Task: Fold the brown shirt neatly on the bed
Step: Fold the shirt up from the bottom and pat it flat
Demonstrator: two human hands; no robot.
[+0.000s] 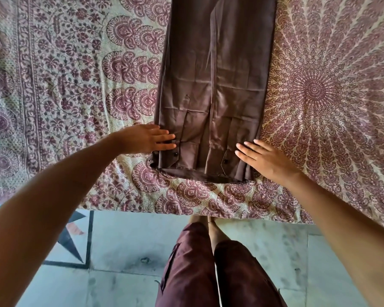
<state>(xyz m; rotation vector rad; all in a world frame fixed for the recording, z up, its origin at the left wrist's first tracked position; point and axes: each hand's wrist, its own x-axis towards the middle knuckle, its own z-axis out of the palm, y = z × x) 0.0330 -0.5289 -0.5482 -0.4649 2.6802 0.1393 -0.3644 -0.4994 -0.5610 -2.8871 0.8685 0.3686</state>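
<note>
The brown shirt (215, 85) lies flat on the bed (75, 85), folded into a long strip going away from me. Its near end is close to the bed's edge, by the floor (131, 251). Bare bed shows on both sides. My left hand (144, 139) is flat, fingers together, touching its left edge. My right hand (264, 160) is flat, fingers a little apart, on its right edge. The cloth looks smooth.

I'm counting one brown shirt (215, 85), one patterned bedspread (75, 85) under it, two hands in shot, left hand (146, 139) and right hand (264, 160), two dark buttons (175, 154), two trouser legs (186, 262) below.
</note>
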